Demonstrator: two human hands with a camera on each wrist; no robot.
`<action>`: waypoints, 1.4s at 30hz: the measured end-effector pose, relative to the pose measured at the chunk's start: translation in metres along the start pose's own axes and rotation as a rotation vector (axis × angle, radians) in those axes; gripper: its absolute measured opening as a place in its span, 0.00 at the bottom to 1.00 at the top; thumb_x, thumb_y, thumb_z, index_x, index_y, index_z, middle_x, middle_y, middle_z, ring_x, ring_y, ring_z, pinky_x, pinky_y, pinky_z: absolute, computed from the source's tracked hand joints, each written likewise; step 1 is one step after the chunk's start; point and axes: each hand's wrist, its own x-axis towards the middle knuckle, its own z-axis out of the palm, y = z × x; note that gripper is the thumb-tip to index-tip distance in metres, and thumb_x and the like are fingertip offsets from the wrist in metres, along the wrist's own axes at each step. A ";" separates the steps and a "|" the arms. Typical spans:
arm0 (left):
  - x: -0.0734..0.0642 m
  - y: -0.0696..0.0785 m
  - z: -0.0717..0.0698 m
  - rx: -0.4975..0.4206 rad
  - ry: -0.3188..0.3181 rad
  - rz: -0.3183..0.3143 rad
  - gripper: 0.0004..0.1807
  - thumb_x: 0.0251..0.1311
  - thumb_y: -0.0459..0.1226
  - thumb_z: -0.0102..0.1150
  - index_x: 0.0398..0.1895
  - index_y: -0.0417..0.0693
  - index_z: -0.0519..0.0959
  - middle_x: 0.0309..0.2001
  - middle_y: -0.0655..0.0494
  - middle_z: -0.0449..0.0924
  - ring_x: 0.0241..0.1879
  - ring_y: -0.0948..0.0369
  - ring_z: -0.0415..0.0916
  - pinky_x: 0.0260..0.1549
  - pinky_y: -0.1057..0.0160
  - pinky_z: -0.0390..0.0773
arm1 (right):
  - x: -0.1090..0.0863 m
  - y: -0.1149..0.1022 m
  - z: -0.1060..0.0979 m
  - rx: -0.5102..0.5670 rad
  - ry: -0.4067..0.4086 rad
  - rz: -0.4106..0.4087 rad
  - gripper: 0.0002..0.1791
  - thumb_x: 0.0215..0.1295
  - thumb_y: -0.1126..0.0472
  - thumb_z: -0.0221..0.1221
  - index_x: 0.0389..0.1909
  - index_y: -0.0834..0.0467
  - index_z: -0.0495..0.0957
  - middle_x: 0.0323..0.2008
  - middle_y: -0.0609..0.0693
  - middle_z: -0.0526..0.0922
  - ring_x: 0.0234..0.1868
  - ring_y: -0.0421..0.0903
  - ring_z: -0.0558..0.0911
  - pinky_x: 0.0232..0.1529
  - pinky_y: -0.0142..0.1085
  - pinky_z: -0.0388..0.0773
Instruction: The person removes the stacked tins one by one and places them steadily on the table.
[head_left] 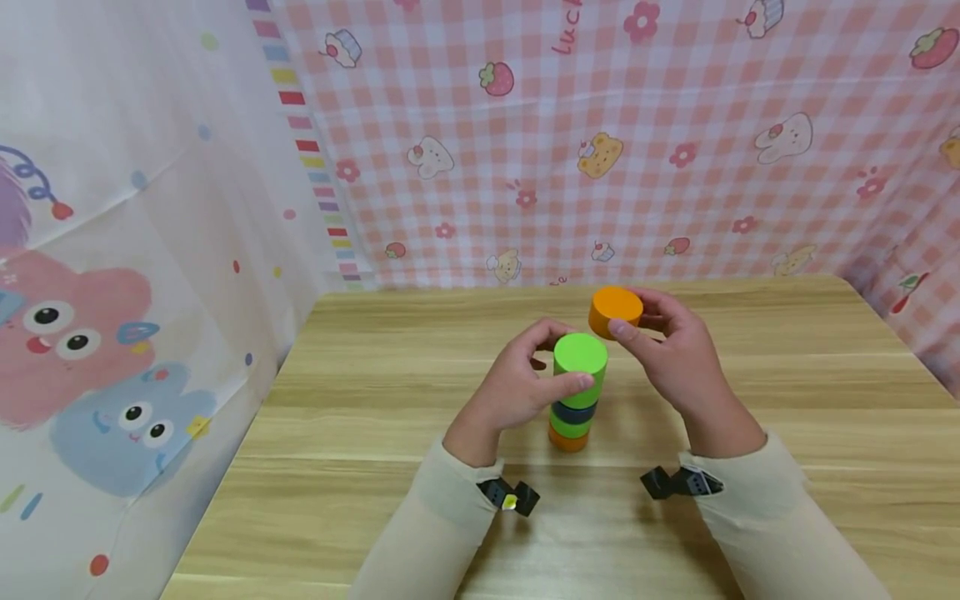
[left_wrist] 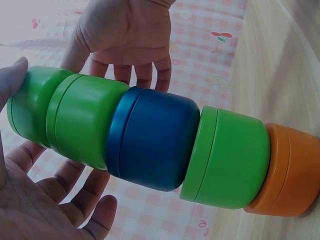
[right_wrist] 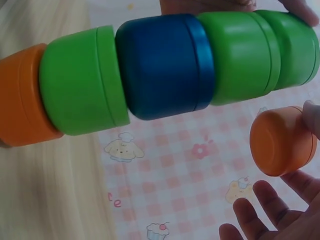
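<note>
- While the left hand (head_left: 517, 382) grips the top green jar (head_left: 581, 354), thumb on the near side and fingers round the far side, the right hand (head_left: 678, 354) pinches the loose orange jar (head_left: 616, 302) between thumb and fingers.
- Loose orange jar: off the desk (head_left: 337, 483), just beside the stack's top, on its right; right wrist view shows a gap between them.
- Stack: 5 jars, upright on the desk, between the 2 forearms.
- Order from the bottom: bottom orange jar (left_wrist: 287, 170), lower green jar (left_wrist: 232, 155), blue jar (left_wrist: 155, 140), upper green jar (left_wrist: 87, 120), top green jar.
- Blue reads near-black from the head view.
- Both arms: cream sleeves (head_left: 442, 512), black device (head_left: 682, 482) at each wrist.
- Desk: wood-grain top.
- Backdrop: pink checked cloth (head_left: 547, 108) behind, white cartoon cloth (head_left: 202, 242) on the left.
</note>
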 end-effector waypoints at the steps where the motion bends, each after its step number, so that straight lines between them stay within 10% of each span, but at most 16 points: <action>1: 0.000 0.000 0.000 -0.002 0.000 -0.001 0.22 0.66 0.40 0.71 0.60 0.51 0.78 0.55 0.56 0.80 0.55 0.60 0.73 0.60 0.39 0.70 | 0.000 0.001 0.000 0.000 -0.005 0.000 0.32 0.76 0.49 0.64 0.74 0.58 0.72 0.64 0.57 0.77 0.60 0.50 0.73 0.56 0.42 0.75; 12: -0.001 0.000 -0.001 -0.005 -0.006 0.004 0.22 0.65 0.40 0.71 0.60 0.51 0.78 0.55 0.56 0.80 0.54 0.60 0.73 0.58 0.43 0.71 | 0.005 0.015 0.004 0.010 -0.082 0.052 0.33 0.76 0.48 0.63 0.77 0.55 0.69 0.67 0.58 0.75 0.64 0.56 0.73 0.52 0.29 0.78; 19: -0.001 0.001 -0.001 -0.013 -0.010 -0.002 0.22 0.65 0.41 0.71 0.60 0.51 0.78 0.55 0.56 0.80 0.54 0.60 0.73 0.60 0.36 0.70 | 0.007 0.022 0.007 0.013 -0.106 0.094 0.34 0.76 0.46 0.63 0.78 0.52 0.68 0.69 0.59 0.73 0.66 0.59 0.74 0.61 0.47 0.77; 29: -0.001 0.003 -0.002 -0.008 -0.020 -0.008 0.23 0.65 0.42 0.71 0.61 0.52 0.78 0.55 0.57 0.80 0.57 0.53 0.73 0.58 0.39 0.70 | 0.011 0.033 0.007 0.034 -0.149 0.085 0.31 0.78 0.53 0.61 0.78 0.52 0.68 0.69 0.60 0.73 0.64 0.58 0.75 0.51 0.23 0.78; 42: -0.001 0.003 -0.001 -0.011 -0.014 -0.004 0.22 0.65 0.41 0.71 0.60 0.52 0.78 0.55 0.57 0.80 0.57 0.54 0.74 0.58 0.37 0.70 | 0.017 0.047 0.008 0.009 -0.198 0.088 0.30 0.78 0.52 0.62 0.76 0.54 0.70 0.67 0.58 0.77 0.64 0.56 0.75 0.63 0.44 0.76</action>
